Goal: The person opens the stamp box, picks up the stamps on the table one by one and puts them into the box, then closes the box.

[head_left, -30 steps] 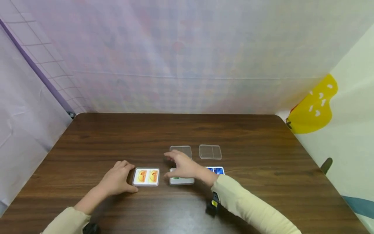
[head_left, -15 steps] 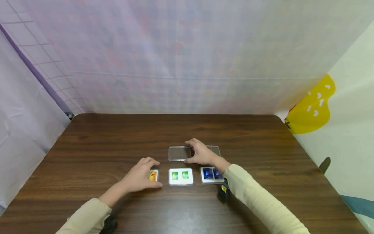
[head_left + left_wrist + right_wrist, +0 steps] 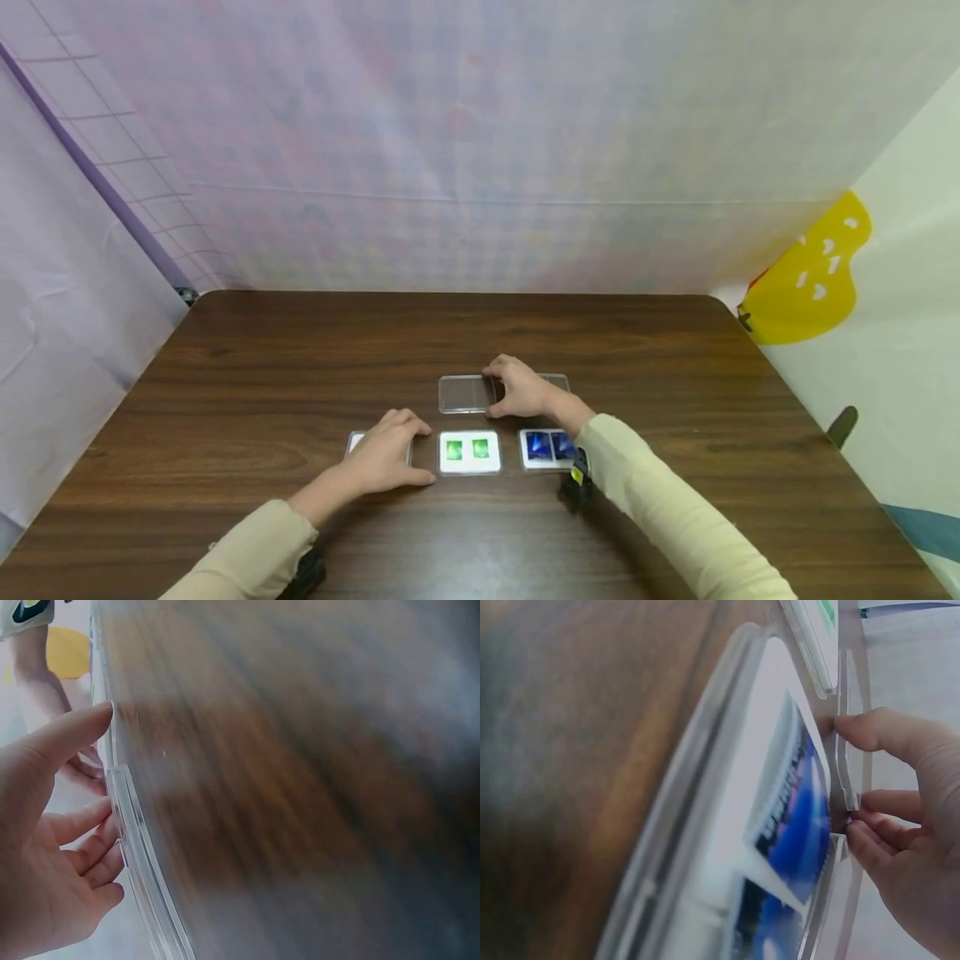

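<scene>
In the head view my left hand (image 3: 384, 460) reaches over a case with an orange picture (image 3: 356, 438), mostly covering it. Its thumb and fingers are spread beside the left edge of the clear flat case with two green pictures (image 3: 468, 452). The left wrist view shows the fingertips close to a clear case edge (image 3: 142, 840). Farther back, my right hand (image 3: 521, 393) holds a clear plastic lid (image 3: 461, 394) at its right end, thumb on the near edge and fingers on the far one. The lid lies flat. A case with dark blue pictures (image 3: 538, 447) sits under my right forearm.
Another clear lid (image 3: 557, 382) lies behind the right hand, partly hidden by it. The cases and lids rest on a dark wooden table (image 3: 315, 350). A pale curtain (image 3: 450, 167) hangs behind its far edge.
My right hand has gone from over the green case to the lid behind, uncovering the green and blue cases. My left hand has moved right, across the orange case toward the green one.
</scene>
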{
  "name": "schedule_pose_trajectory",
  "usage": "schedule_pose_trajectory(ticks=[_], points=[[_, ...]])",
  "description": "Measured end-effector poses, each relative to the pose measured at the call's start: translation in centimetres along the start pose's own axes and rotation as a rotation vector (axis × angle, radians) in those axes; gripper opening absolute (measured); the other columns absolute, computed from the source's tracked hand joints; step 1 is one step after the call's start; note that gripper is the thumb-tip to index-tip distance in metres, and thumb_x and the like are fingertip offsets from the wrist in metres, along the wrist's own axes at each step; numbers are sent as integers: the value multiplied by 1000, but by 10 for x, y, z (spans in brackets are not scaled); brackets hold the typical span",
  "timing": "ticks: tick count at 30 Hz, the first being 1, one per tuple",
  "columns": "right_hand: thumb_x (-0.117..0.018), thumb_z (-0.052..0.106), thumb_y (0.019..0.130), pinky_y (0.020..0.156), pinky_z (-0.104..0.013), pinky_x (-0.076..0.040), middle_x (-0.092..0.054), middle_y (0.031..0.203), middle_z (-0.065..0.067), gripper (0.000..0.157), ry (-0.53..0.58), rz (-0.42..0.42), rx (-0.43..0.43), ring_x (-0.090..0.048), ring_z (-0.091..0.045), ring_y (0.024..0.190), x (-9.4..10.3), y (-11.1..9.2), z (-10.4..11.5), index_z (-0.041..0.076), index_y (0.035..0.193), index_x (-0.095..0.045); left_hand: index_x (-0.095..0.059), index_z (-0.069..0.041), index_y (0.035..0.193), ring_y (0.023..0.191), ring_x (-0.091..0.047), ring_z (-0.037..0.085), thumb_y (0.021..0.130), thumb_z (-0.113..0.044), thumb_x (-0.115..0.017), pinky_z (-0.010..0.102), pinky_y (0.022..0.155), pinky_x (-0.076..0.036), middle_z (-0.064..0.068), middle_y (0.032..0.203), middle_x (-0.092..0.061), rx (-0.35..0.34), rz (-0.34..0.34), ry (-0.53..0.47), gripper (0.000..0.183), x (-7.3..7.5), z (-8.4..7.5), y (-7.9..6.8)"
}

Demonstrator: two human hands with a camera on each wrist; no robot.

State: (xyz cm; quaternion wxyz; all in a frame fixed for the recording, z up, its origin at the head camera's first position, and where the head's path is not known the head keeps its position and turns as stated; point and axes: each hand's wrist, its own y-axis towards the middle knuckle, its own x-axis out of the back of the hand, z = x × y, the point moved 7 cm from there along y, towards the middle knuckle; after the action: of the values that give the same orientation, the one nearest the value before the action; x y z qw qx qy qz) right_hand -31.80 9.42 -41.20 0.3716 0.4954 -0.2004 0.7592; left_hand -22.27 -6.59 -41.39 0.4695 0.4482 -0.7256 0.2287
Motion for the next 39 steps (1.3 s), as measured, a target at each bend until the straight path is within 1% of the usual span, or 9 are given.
schedule_pose_trajectory(ticks=[3,8,13,19,24,29,34,39], points=[[-76,20,63,89,-37,-41,-57,105,-16,60,-13,7,-8,-52,-27,99,1,-1,-2,-9,112,-57,-60,0,107,99,-48,24,63,-34,-80,39,87,-44,8,103,-56,10,10,6,59,-2,-2,2],[-76,23,61,83,-33,-44,-60,98,-11,54,-39,-16,15,-54,-22,91,3,-2,-4,-5,106,-62,-60,-1,109,100,-48,22,65,-34,-79,38,87,-44,6,104,-54,32,27,4,58,-5,-4,5],[-76,26,60,76,-29,-46,-60,93,-7,52,-23,-48,18,-54,-18,84,4,-5,-5,-2,102,-64,-60,0,108,100,-48,23,67,-33,-78,39,88,-43,7,103,-55,10,17,2,55,-6,-6,6],[-75,27,60,77,-30,-46,-60,95,-8,53,8,-85,27,-55,-19,86,9,-12,-1,-2,102,-63,-60,-1,107,101,-48,23,68,-33,-77,39,89,-42,7,103,-55,4,13,-16,53,-6,-7,6],[-76,27,63,78,-31,-48,-59,98,-7,52,55,-81,36,-56,-19,88,12,-22,5,0,104,-61,-61,-1,107,101,-48,24,68,-32,-77,39,89,-43,7,103,-55,-2,8,-23,52,-5,-7,5],[-77,27,63,79,-28,-48,-60,100,-6,52,77,-54,47,-57,-16,90,8,-36,11,2,105,-61,-61,0,106,100,-48,23,68,-30,-77,39,89,-43,7,102,-56,-14,0,-15,51,-6,-7,6],[-77,26,62,80,-27,-48,-60,100,-6,51,65,-69,81,-57,-16,90,6,-49,20,2,104,-61,-61,0,105,100,-48,24,68,-29,-78,39,89,-43,8,102,-56,-18,-8,-9,51,-5,-7,5],[-77,27,61,83,-33,-46,-61,102,-6,51,19,-103,127,-56,-19,94,2,-60,28,3,103,-61,-60,0,107,101,-48,24,69,-28,-77,39,90,-42,8,104,-56,-9,2,-31,50,-4,-7,4]])
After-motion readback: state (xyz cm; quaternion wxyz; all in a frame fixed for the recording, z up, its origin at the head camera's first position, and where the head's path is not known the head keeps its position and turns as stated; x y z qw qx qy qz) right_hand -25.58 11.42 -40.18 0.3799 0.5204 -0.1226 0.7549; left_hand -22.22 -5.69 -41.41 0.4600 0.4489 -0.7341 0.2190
